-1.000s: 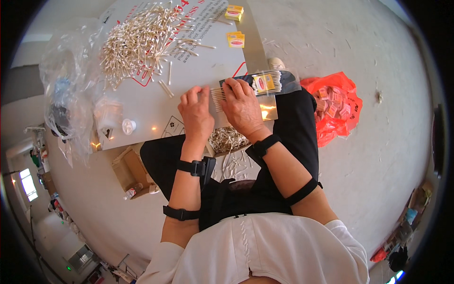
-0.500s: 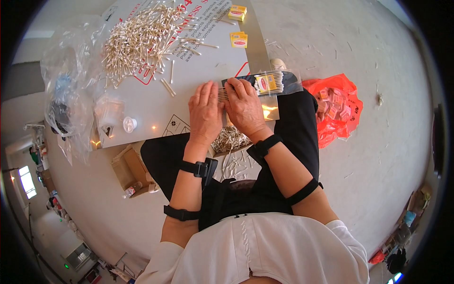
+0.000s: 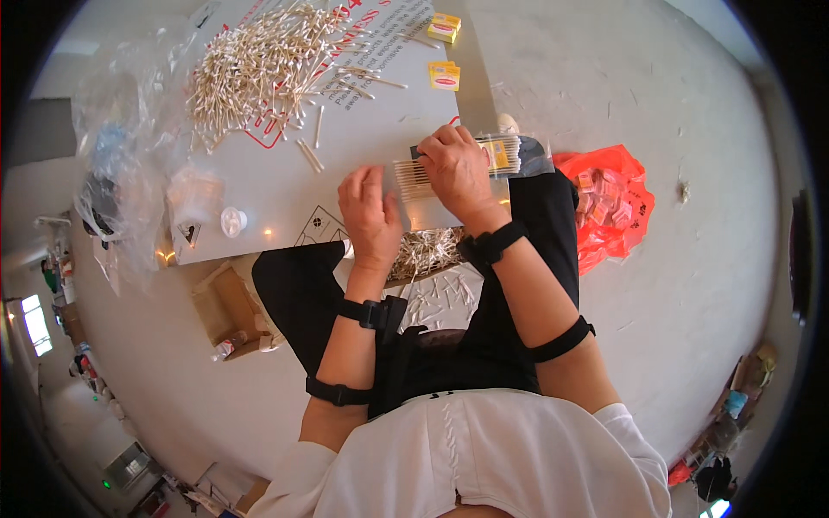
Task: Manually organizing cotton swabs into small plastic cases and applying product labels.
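Note:
My right hand [image 3: 458, 173] closes its bent fingers over a flat row of cotton swabs [image 3: 412, 180] at the table's near right corner. The swabs stick out on both sides of it. Beyond its fingers, a yellow card [image 3: 498, 156] lies on the swabs' right end, next to clear plastic film and a dark flat piece [image 3: 535, 157]. Just left of the row, my left hand [image 3: 370, 211] is apart from it, fingers loosely curled, thumb spread, holding nothing I can see. A big heap of loose swabs [image 3: 259, 78] covers the far left of the table.
Yellow cards [image 3: 445, 76] and a small yellow stack [image 3: 444, 28] lie by the table's [image 3: 285, 203] far right edge. Left stand a clear plastic bag [image 3: 121, 164] and a small round white container [image 3: 232, 222]. Below are boxes [image 3: 226, 302] and a red bag [image 3: 617, 233] of packets.
My left hand has come off the swabs and drawn back to the left. My right hand has shifted slightly right and its fingers bend more, baring the row's left end.

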{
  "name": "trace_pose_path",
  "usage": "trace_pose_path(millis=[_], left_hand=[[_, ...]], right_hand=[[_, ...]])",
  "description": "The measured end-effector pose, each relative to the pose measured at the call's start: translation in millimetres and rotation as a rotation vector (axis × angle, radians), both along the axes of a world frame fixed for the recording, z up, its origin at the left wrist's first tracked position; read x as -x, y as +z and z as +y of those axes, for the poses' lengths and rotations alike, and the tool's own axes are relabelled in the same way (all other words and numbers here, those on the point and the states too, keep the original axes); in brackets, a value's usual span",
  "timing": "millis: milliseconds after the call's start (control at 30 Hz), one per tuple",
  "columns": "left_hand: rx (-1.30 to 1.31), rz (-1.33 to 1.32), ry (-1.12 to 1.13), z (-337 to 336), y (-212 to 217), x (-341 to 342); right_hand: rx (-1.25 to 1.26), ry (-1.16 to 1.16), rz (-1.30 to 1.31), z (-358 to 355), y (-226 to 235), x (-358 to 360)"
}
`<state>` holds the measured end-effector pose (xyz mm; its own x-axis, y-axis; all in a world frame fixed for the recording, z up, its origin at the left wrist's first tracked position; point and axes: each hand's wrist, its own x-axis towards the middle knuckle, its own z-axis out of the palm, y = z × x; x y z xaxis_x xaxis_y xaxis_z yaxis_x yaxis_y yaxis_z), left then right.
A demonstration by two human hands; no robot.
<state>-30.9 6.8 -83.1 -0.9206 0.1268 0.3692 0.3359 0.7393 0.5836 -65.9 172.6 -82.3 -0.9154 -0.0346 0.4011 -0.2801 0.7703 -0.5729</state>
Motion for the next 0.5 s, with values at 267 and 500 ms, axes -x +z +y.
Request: trace_pose_path(millis=[267, 500], left_hand=[[0.15, -0.054, -0.007, 5, -1, -17], [0.075, -0.065, -0.014, 4, -4, -15]], right_hand=[[-0.209, 0.224, -0.039, 4, 6, 23], [-0.339, 0.339, -0.053, 12, 7, 32]])
